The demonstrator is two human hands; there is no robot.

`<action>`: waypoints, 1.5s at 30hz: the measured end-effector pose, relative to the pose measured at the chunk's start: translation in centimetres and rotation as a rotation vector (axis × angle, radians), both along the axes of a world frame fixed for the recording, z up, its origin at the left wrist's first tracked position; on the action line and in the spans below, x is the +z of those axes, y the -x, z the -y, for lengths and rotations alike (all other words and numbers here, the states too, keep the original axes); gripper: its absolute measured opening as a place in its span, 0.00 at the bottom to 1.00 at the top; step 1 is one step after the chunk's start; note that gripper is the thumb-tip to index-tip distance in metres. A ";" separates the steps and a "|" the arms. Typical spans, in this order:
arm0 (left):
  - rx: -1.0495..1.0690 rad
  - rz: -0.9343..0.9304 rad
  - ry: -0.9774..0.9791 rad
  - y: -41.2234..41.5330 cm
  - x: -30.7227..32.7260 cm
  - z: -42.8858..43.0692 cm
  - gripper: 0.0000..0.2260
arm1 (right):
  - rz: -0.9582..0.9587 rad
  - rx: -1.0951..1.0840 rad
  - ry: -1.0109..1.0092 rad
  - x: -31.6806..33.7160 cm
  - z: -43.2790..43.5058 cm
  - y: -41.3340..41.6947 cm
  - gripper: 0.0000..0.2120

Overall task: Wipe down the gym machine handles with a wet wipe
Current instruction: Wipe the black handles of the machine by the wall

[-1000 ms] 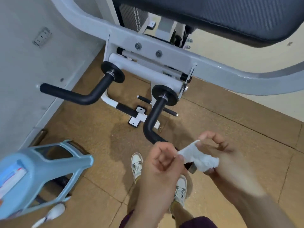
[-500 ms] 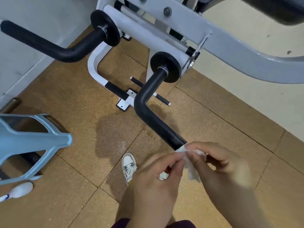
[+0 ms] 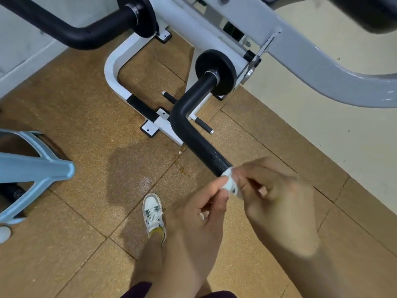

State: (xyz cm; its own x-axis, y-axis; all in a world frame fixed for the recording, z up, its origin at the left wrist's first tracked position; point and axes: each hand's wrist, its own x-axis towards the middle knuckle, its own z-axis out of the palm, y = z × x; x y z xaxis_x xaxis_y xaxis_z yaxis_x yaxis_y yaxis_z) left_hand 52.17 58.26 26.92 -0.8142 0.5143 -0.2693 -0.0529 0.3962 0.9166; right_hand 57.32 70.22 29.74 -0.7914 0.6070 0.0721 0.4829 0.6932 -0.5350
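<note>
Both hands pinch the wet wipe [image 3: 231, 184] between them, at five o'clock: the left hand [image 3: 199, 214], at six, nips its lower edge with curled fingers; the right hand [image 3: 277, 194], at four, closes its fingertips on the bunched top. The wipe touches the free end of the near handle [image 3: 193, 134] — no stroke along it looks made. The far handle [image 3: 81, 33], at eleven o'clock, appears untouched — nearly everything seems left to do

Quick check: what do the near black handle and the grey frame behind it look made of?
The near black handle: likely a rubber or foam sleeve over a bar, matte and finely textured, with little glare. The grey frame: probably painted steel, a smooth satin coat with soft highlights and bolt heads.
</note>
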 end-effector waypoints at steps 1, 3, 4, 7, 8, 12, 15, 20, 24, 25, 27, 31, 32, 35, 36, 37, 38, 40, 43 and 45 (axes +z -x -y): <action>-0.002 -0.008 -0.008 0.1 0.1 -0.2 0.12 | 0.026 -0.018 0.026 0.0 -0.2 0.4 0.07; 0.007 -0.052 -0.027 0.2 0.2 -0.5 0.13 | 0.070 -0.012 0.015 0.2 0.1 0.4 0.08; 0.014 -0.076 -0.031 0.3 0.2 -0.5 0.11 | 0.079 0.010 -0.010 0.4 0.4 0.0 0.08; 0.047 -0.015 -0.047 0.0 0.4 -0.5 0.08 | 0.063 0.090 -0.085 0.8 0.8 -1.0 0.07; 0.063 0.025 -0.057 -0.2 0.3 -0.5 0.08 | 0.061 0.127 -0.087 0.7 0.4 -0.7 0.06; 0.078 0.015 -0.076 -0.3 0.4 -0.7 0.06 | 0.042 0.224 -0.035 0.3 -1.2 -0.4 0.09; 0.069 -0.050 -0.051 -0.3 0.2 -0.7 0.03 | 0.020 0.207 -0.014 0.5 -1.0 -1.4 0.09; 0.183 0.015 -0.067 -0.5 -0.1 -1.2 0.05 | 0.033 0.260 -0.064 0.1 -1.5 1.1 0.09; 0.175 0.009 -0.127 -0.1 0.0 -1.2 0.13 | 0.106 0.267 -0.087 1.2 -1.2 -0.3 0.07; 0.158 0.021 -0.140 0.0 0.0 -1.2 0.14 | 0.117 0.263 -0.076 1.4 -1.2 -0.1 0.05; 0.175 0.042 -0.141 0.1 0.0 -1.2 0.17 | 0.121 0.260 -0.040 1.2 -1.4 1.1 0.01; 0.259 0.154 -0.156 0.5 -0.1 -1.5 0.12 | 0.117 0.234 0.035 1.0 -2.0 1.8 0.03; 0.247 0.182 -0.167 0.5 -0.1 -1.4 0.11 | 0.120 0.231 0.063 1.2 -2.2 1.4 0.04; 0.209 0.214 -0.197 0.4 0.3 -1.2 0.10 | 0.117 0.233 0.108 1.3 -2.3 2.0 0.07; 0.215 0.218 -0.201 0.4 0.3 -1.3 0.11 | 0.104 0.211 0.127 0.9 -2.4 2.9 0.07; 0.225 0.219 -0.205 0.4 0.4 -1.3 0.11 | 0.095 0.183 0.155 0.6 -2.5 3.6 0.07; 0.233 0.216 -0.212 0.6 0.5 -1.3 0.10 | 0.091 0.169 0.180 0.4 -2.4 4.0 0.07; 0.214 0.224 -0.237 1.1 0.6 -1.2 0.05 | 0.097 0.214 0.180 0.7 -2.5 3.3 0.07; 0.171 0.274 -0.247 1.6 0.7 -1.1 0.02 | 0.109 0.292 0.136 1.6 -2.2 1.7 0.08; 0.176 0.280 -0.226 1.5 0.6 -1.2 0.05 | 0.096 0.219 0.157 0.9 -2.4 3.0 0.09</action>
